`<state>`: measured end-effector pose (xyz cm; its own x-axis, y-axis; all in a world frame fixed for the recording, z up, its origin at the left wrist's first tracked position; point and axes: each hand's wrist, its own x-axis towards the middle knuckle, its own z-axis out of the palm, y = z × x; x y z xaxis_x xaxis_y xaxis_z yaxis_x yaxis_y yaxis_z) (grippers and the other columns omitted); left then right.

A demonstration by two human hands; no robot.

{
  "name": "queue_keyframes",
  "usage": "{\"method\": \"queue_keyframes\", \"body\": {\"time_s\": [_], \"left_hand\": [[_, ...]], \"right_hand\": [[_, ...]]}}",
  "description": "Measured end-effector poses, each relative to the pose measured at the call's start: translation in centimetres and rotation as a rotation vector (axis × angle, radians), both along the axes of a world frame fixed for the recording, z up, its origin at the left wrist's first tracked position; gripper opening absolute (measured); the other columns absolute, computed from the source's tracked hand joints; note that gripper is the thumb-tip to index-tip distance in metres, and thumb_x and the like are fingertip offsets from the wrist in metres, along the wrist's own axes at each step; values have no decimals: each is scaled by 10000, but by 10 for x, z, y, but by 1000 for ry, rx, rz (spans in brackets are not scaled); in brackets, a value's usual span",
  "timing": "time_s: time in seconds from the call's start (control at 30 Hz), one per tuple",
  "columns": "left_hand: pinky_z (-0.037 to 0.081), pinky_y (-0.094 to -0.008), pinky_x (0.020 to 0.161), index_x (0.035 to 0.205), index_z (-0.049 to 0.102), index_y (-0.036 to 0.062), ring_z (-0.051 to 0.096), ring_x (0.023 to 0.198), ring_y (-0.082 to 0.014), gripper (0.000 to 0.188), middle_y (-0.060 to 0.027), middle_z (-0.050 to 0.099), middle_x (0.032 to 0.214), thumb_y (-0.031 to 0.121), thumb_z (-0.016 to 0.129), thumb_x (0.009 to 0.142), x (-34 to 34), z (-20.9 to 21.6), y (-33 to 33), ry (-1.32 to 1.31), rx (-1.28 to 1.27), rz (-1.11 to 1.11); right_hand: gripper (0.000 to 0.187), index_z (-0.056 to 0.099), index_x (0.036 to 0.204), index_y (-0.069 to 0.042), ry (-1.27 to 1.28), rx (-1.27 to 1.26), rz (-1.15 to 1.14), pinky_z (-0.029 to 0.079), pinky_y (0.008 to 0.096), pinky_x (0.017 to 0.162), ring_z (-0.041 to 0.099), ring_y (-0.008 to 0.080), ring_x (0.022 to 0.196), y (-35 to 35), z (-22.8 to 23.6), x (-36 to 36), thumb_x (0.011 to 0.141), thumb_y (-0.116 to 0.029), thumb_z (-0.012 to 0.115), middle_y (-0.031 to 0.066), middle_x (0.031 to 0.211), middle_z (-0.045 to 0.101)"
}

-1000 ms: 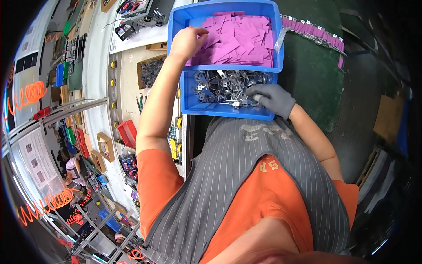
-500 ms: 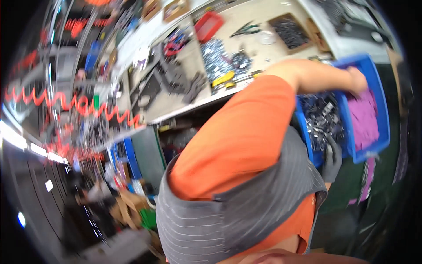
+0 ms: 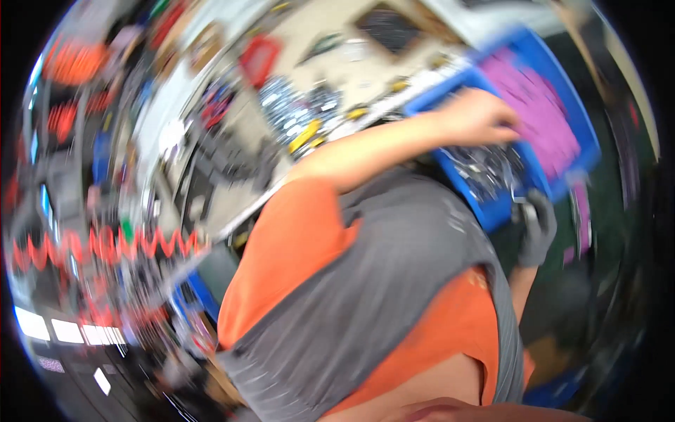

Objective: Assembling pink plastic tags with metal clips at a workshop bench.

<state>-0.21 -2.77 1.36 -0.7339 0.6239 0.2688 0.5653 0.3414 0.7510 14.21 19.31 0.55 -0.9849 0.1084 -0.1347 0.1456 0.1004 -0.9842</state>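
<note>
Left grip (image 3: 479, 117) has moved over metal parts (image 3: 485, 170)

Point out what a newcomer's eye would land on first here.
Probably the purple pieces in the blue bin at upper right, with the bare left hand at its left edge. Next, likely the bright orange sleeve left of centre and the blurred red coil at far left.

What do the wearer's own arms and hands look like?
The left hand is bare; the right hand wears a grey glove. The left sleeve is orange and short, leaving the forearm bare. Blur hides finer markings.
</note>
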Motion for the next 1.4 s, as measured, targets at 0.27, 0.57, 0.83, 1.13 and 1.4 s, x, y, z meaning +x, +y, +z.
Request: {"method": "queue_keyframes", "body": {"time_s": [0.27, 0.57, 0.83, 1.13, 1.4], "left_hand": [[500, -331, 691, 948, 656, 100, 612, 786, -246, 184, -62, 645, 863, 161, 668, 774, 21, 28, 48, 183, -33, -261], [495, -329, 661, 952, 642, 85, 599, 768, -234, 220, -39, 627, 884, 143, 682, 744, 32, 26, 106, 349, -89, -574], [487, -314, 666, 972, 631, 118, 588, 780, -214, 241, -26, 608, 887, 174, 674, 741, 46, 11, 145, 370, -196, -904], [499, -359, 660, 926, 626, 97, 601, 788, -266, 160, -64, 596, 872, 77, 621, 767, 66, -29, 125, 25, -312, -754], [502, -360, 674, 938, 621, 102, 603, 796, -266, 169, -56, 600, 887, 76, 613, 771, 73, -32, 119, -31, -418, -693]], "right_hand": [[185, 584, 985, 39, 305, -146, 32, 447, 205, 550, 568, 103, 654, 45, 70, 29, 818, -25, 536, 106, 859, 617], [228, 595, 1037, 28, 157, -214, 25, 467, 198, 594, 582, 75, 702, 76, 61, 69, 830, -19, 511, 68, 862, 635], [203, 617, 982, -26, 241, 410, 64, 466, 304, 738, 597, 206, 836, 99, -14, 61, 834, -163, 595, 89, 889, 617], [163, 648, 940, -111, 38, 962, -777, 467, 393, 738, 582, 312, 832, 242, -165, 123, 807, -195, 607, 117, 919, 599], [202, 611, 936, -140, -353, 1052, -949, 476, 420, 771, 585, 333, 857, 293, -208, 125, 745, -206, 621, 131, 914, 605]]}}
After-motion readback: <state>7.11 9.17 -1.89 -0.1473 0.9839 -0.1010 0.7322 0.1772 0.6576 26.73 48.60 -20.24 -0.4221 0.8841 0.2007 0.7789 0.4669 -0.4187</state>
